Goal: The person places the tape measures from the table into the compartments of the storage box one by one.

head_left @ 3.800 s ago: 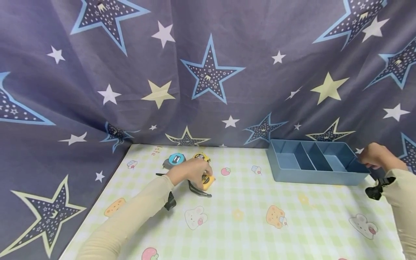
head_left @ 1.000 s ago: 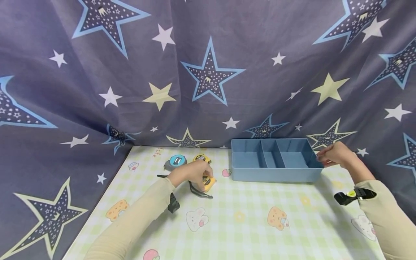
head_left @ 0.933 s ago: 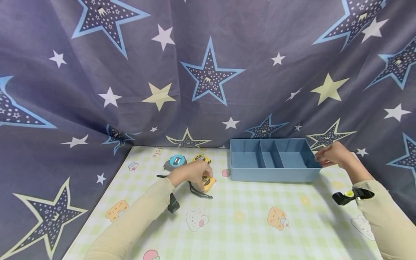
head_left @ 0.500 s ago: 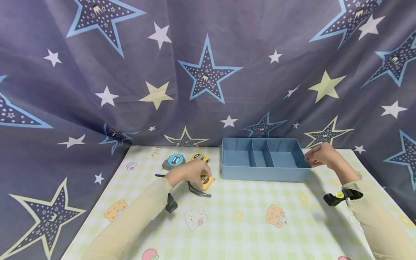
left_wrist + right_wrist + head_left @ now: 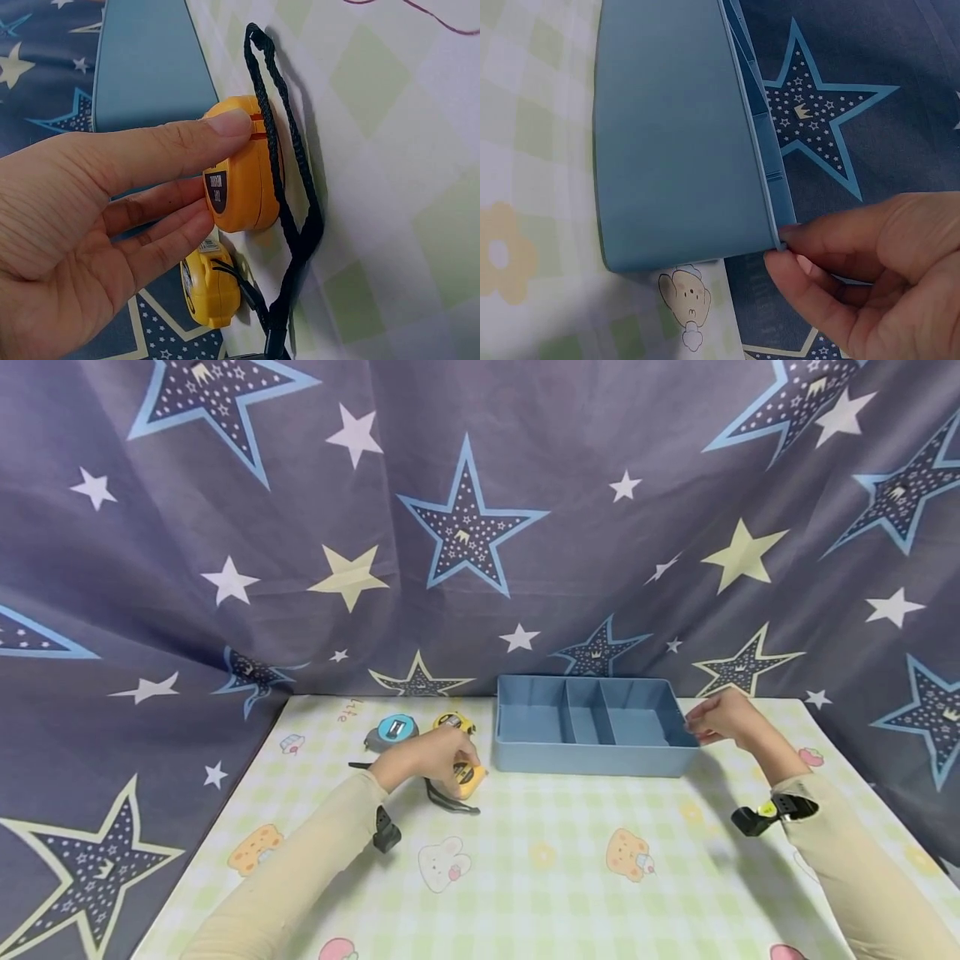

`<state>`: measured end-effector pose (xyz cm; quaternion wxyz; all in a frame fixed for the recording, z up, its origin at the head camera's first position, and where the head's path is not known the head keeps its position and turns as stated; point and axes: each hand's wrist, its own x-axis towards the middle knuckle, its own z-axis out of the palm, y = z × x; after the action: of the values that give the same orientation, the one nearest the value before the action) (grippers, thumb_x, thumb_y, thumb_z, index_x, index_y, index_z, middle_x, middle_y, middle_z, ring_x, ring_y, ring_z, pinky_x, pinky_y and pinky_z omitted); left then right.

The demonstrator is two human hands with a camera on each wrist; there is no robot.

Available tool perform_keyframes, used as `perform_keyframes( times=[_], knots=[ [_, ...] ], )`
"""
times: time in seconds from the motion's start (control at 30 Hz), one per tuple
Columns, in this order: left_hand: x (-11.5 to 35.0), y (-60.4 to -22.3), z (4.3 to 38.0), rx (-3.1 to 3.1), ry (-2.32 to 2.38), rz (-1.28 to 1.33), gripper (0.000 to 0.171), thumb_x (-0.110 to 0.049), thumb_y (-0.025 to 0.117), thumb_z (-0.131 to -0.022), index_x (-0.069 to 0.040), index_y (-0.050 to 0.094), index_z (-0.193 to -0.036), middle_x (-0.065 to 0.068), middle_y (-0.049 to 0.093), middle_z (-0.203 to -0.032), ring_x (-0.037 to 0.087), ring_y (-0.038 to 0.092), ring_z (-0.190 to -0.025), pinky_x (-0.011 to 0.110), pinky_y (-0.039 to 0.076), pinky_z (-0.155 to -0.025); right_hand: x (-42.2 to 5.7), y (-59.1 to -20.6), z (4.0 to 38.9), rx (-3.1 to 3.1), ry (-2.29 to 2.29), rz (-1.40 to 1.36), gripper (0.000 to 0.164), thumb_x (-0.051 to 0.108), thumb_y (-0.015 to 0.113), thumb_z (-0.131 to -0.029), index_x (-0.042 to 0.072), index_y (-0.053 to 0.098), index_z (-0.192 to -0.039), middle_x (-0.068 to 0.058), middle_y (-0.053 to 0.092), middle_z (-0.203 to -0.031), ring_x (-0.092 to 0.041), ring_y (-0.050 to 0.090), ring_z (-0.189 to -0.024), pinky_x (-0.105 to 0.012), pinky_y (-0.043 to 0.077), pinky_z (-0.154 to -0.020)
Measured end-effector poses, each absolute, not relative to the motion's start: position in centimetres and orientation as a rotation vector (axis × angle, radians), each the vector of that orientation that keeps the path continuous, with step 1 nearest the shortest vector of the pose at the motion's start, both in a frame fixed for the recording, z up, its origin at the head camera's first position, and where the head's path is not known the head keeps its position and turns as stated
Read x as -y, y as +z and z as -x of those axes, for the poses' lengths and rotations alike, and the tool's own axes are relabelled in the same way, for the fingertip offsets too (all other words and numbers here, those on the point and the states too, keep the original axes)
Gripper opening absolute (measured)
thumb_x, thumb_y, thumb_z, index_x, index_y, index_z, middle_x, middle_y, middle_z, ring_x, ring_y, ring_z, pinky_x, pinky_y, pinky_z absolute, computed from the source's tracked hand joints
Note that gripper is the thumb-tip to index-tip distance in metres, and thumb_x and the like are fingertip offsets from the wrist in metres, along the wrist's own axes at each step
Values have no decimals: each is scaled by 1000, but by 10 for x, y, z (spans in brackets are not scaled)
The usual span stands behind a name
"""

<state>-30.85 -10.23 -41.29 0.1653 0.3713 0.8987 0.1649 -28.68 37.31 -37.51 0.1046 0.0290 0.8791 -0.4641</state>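
In the head view my left hand [image 5: 429, 757] is at the left of the table, pinching an orange tape measure [image 5: 469, 780] between thumb and fingers. A black braided wrist cord [image 5: 271, 142] hangs from that tape measure in the left wrist view. Just behind lie a yellow tape measure [image 5: 456, 721] and a grey one with a turquoise face [image 5: 396, 728]. Toward the back stands a blue divided storage box [image 5: 592, 759] with three compartments, nothing inside them. My right hand [image 5: 726, 717] pinches the rim at its right end, thumb and fingertips on the corner [image 5: 780, 246].
A light green checked tablecloth [image 5: 540, 902] printed with cartoon animals and fruit covers the table. Behind it and along the left hangs a dark blue curtain [image 5: 570, 460] with stars. The box's back side is close against this curtain.
The right hand has slid the box leftward along the back of the table, bringing it close to the tape measures. The left hand has kept its pinch on the orange one.
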Motion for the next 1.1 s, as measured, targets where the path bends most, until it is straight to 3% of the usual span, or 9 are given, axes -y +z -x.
perform_keyframes(
  times=[0.4, 0.7, 1.1],
  knots=[
    [102, -419, 306, -2531, 511, -1074, 47, -7, 93, -69, -4, 77, -114, 9, 76, -115, 29, 70, -110, 41, 56, -98, -370, -378, 293, -2494, -1376, -76, 44, -5, 69, -89, -27, 54, -125, 0, 77, -84, -10, 72, -70, -29, 62, -72],
    [98, -415, 305, -2534, 494, -1078, 47, -7, 93, -69, -3, 76, -113, 10, 76, -114, 29, 70, -109, 40, 56, -98, -379, -376, 314, -2377, -1387, -134, 45, -3, 59, -96, -23, 48, -135, 4, 75, -91, -9, 69, -81, -35, 61, -86],
    [103, -414, 310, -2548, 496, -1058, 46, -8, 92, -70, -3, 77, -112, 9, 75, -113, 29, 70, -109, 41, 56, -98, -365, -370, 328, -2329, -1390, -157, 54, -6, 60, -93, -22, 40, -142, 5, 74, -88, -6, 69, -77, -30, 60, -84]
  ],
)
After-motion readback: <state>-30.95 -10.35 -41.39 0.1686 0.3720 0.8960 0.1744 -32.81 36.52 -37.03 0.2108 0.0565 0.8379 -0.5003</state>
